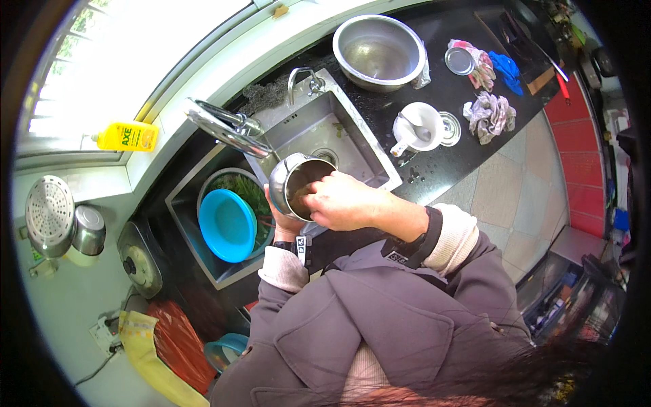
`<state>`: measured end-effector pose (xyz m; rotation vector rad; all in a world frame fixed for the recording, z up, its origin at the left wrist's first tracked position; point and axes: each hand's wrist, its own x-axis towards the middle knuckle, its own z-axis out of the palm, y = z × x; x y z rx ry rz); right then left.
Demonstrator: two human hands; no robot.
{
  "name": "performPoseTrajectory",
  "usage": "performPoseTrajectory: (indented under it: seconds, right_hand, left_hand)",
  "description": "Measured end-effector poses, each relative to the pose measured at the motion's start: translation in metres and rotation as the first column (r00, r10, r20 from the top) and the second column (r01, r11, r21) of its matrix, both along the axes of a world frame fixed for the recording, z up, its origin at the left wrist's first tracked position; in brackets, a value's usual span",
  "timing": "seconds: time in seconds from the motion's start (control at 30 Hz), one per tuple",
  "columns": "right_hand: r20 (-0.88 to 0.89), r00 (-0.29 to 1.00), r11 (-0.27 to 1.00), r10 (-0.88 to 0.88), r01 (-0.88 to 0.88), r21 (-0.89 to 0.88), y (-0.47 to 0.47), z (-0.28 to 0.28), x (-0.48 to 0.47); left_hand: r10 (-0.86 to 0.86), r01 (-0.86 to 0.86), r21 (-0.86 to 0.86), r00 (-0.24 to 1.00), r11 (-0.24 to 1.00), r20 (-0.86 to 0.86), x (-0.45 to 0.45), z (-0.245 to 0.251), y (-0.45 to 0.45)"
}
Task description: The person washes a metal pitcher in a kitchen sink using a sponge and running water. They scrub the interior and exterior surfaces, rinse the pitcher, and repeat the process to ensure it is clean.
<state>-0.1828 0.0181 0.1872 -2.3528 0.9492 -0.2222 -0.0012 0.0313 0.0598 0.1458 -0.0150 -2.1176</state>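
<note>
A shiny stainless steel pot (281,189) is tilted over the near edge of the sink basin (366,147), its mouth facing my right hand. My left hand (286,222) grips it from the left side, partly hidden behind its body. The curled fingers of my right hand (348,201) reach into the mouth. Something brownish shows by those fingertips, but whether I hold it or it is a reflection is unclear. The chrome swan-neck faucet (229,129) ends just above the pot's rim.
Left of the pot, a blue plastic basin (227,224) rests on leafy greens (244,188) in the second sink (219,282). On the counter are a large metal bowl (379,53), a white cup (419,124) holding a spoon, a metal lid (450,128) and crumpled cloths (490,117).
</note>
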Motion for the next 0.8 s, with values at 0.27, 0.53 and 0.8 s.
performPoseTrajectory:
  seconds: [0.27, 0.53, 0.8]
  right_hand:
    - [0.068, 0.989, 0.992, -0.13, 0.13, -0.002, 0.009, -0.009, -0.014]
    - [0.067, 0.987, 0.972, -0.148, 0.132, 0.193, 0.006, -0.016, -0.022]
    - [0.603, 0.68, 0.901, -0.417, 0.398, 0.174, 0.008, -0.042, -0.006]
  left_hand:
    - [0.165, -0.053, -0.191, 0.753, 0.98, 0.637, -0.022, 0.002, 0.003]
    - [0.087, 0.048, -0.278, 0.887, 0.959, 0.453, -0.034, 0.012, 0.009]
    - [0.041, 0.055, -0.16, 0.84, 0.986, 0.541, -0.03, -0.008, 0.013]
